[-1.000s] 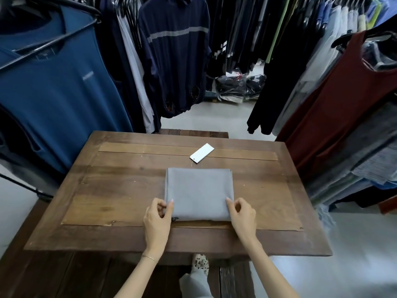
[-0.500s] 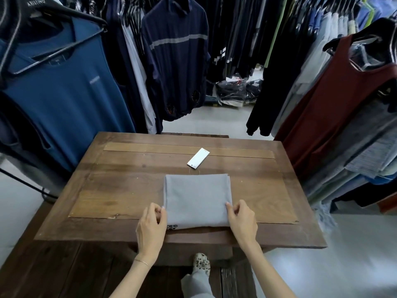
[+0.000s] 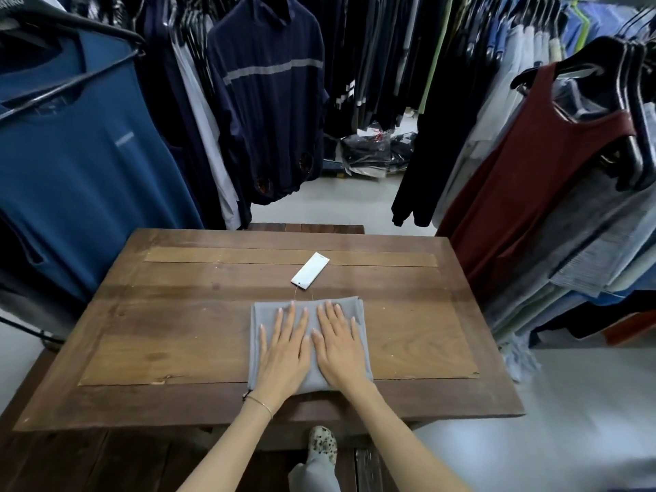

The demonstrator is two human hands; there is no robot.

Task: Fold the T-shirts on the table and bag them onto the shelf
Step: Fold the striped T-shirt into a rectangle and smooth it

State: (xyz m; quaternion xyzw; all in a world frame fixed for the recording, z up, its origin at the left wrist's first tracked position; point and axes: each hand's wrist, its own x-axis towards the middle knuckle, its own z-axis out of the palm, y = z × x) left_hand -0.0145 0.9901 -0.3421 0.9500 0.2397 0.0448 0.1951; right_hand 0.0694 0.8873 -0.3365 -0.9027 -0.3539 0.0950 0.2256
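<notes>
A folded grey T-shirt (image 3: 308, 344) lies on the near middle of a wooden table (image 3: 177, 332), its near edge just over the darker border plank. The person's left hand (image 3: 284, 353) and right hand (image 3: 340, 344) rest side by side on top of it, palms down, fingers straight and lightly spread toward the far side, pressing flat and gripping nothing. Just beyond the shirt's far edge lies a white hang tag (image 3: 310, 271), tied to it by a thin string, and racks of hanging clothes stand to the left, right and far side.
</notes>
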